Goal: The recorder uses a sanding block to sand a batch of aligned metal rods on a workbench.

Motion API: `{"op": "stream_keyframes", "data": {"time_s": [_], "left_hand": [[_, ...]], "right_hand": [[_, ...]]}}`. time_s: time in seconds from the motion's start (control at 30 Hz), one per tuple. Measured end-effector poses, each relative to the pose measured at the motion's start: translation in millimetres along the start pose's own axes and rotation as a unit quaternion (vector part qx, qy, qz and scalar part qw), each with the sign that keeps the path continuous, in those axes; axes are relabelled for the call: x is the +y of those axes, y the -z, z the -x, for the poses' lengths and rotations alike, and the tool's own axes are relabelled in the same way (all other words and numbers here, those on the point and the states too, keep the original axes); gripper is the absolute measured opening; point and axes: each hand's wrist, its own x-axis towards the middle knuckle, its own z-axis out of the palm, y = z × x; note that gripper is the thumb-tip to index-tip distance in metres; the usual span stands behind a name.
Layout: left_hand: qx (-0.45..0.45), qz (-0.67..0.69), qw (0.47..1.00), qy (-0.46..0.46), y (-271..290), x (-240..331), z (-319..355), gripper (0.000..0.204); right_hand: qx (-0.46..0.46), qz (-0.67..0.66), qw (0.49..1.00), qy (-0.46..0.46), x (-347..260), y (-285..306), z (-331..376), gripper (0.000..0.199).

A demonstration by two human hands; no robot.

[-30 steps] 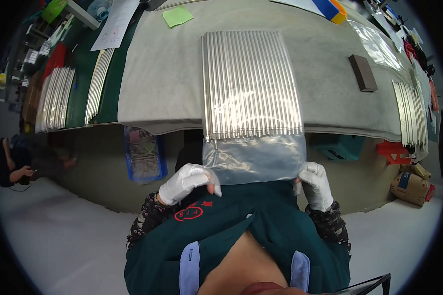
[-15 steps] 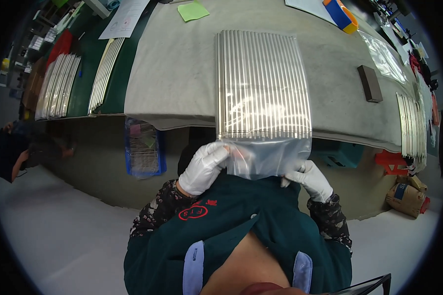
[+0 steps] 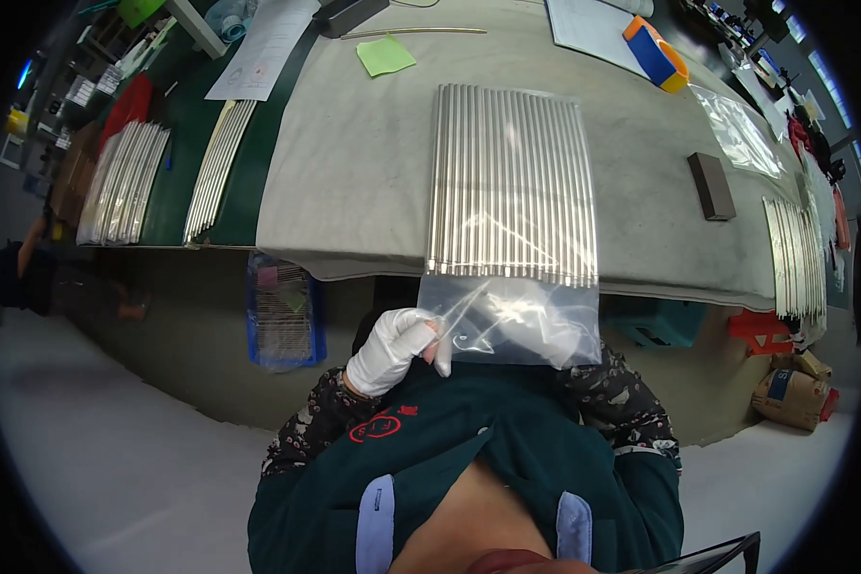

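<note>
A clear plastic bag (image 3: 450, 330) holds a flat row of thin silvery metal rods (image 3: 512, 191) on the cloth-covered table. Its unfilled end hangs over the front edge toward me. My left hand (image 3: 392, 349), in a white glove with some bare fingertip showing, is closed in a pinch at the left edge of that loose end. Behind the plastic lies my right hand (image 3: 548, 330), also white-gloved and seen only blurred through the film. I cannot make out how its fingers are set.
A dark block (image 3: 712, 187) and an empty-looking clear bag (image 3: 739, 131) lie to the right, near bundled rods (image 3: 796, 263). Farther back are a tape roll (image 3: 656, 55) and a green note (image 3: 386, 56). More rod packs (image 3: 124, 187) lie left; a blue crate (image 3: 285, 311) stands below.
My right hand has moved left from the bag's right corner to behind its loose end. My left hand stays at the left edge. The loose end now lies flatter and glossier.
</note>
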Motion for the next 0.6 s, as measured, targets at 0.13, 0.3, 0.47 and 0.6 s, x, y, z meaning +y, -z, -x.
{"op": "stream_keyframes", "data": {"time_s": [0.13,0.3,0.47,0.6], "left_hand": [[0.0,0.027,0.999,0.038,0.0,-0.2,4.2,0.042],[-0.03,-0.032,0.999,0.009,7.0,1.2,-2.2,0.043],[-0.083,0.011,0.996,0.021,31.0,-4.8,-2.6,0.046],[0.082,0.176,0.978,0.078,9.4,5.0,-20.9,0.059]], "right_hand": [[0.002,0.169,0.968,0.184,-6.7,-17.3,6.7,0.029],[-0.053,0.111,0.988,0.09,2.7,4.1,-22.4,0.027],[-0.008,0.319,0.932,0.172,9.5,51.7,38.2,0.033],[0.098,-0.389,0.913,0.073,7.9,57.7,75.6,0.059]]}}
